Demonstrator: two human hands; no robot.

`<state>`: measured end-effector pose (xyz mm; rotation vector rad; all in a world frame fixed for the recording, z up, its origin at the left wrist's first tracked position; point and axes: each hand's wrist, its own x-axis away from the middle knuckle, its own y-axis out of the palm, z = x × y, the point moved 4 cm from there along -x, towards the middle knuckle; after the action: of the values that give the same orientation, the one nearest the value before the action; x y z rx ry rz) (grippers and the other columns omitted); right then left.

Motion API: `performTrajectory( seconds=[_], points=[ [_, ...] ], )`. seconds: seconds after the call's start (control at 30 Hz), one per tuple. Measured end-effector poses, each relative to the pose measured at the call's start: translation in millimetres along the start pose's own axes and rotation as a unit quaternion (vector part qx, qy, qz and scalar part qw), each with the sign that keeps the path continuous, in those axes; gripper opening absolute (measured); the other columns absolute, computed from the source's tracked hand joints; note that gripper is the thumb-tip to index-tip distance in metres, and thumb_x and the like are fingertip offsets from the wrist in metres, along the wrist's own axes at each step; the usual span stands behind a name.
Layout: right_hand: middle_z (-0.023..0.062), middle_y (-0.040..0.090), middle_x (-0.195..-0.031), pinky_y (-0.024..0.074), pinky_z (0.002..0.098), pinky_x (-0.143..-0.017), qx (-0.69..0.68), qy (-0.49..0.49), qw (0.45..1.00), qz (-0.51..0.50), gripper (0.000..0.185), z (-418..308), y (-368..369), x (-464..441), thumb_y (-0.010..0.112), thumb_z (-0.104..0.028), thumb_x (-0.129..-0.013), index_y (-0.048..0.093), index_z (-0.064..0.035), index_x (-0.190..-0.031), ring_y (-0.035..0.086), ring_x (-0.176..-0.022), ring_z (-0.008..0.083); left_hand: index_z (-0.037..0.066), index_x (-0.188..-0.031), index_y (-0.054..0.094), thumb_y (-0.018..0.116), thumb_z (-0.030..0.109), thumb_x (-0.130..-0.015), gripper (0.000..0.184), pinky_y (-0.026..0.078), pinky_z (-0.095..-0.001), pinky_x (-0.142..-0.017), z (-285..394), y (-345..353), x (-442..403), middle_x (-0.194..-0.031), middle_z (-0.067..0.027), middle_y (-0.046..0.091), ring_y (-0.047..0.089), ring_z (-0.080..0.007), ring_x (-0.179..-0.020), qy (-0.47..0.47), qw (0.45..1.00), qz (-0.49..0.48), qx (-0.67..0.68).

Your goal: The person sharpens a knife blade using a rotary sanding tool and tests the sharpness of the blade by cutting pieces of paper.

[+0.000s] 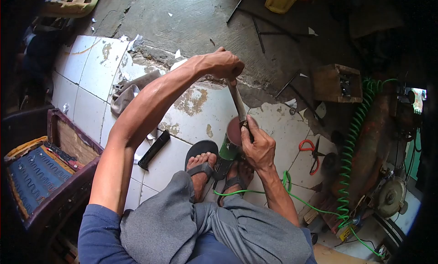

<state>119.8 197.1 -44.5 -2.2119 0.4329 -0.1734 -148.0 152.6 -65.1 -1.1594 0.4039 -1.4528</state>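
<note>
My left hand [222, 64] is closed round the upper end of a long flat metal piece [237, 100] that looks like a blade. The fingers of my right hand [259, 144] pinch its lower, dark end. Just behind that end is a round reddish disc [234, 131] on a green power tool [227, 150], which stands upright between my feet. Whether the metal touches the disc I cannot tell. My right hand partly hides the disc's right side.
Red-handled scissors [315, 155] lie on the tiles at the right, near a coiled green hose [349, 159] and a wooden box [337, 83]. A black bar [154, 150] lies left of my feet. A chair frame [75, 141] stands at the left.
</note>
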Motion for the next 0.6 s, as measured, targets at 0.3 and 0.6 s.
performTrajectory(
  seconds=[0.3, 0.6],
  points=[
    [0.0036, 0.064, -0.081, 0.0467, 0.0197, -0.060, -0.635, 0.233, 0.736, -0.042, 0.048, -18.0, -48.0, -27.7, 0.048, -0.026, -0.111, 0.051, 0.0036, -0.149, 0.056, -0.066, 0.0045, 0.004, -0.135, 0.062, 0.063, 0.031, -0.105, 0.041, 0.056, -0.0423, -0.095, 39.6, -56.9, 65.7, -0.127, -0.0174, 0.069, 0.069, -0.0286, -0.110, -0.053, 0.760, 0.489, 0.426],
    [0.0020, 0.059, -0.077, 0.0403, 0.0205, -0.045, -0.679, 0.264, 0.682, -0.064, 0.045, -50.5, -57.6, -29.9, 0.041, -0.031, -0.113, 0.051, 0.0006, -0.144, 0.050, -0.051, 0.0056, -0.003, -0.154, 0.041, 0.053, 0.029, -0.110, 0.056, 0.056, -0.0418, -0.105, 111.4, 14.6, 84.5, -0.146, -0.0252, 0.054, 0.061, -0.0295, -0.126, -0.054, 0.526, 0.176, 0.830]
  ],
)
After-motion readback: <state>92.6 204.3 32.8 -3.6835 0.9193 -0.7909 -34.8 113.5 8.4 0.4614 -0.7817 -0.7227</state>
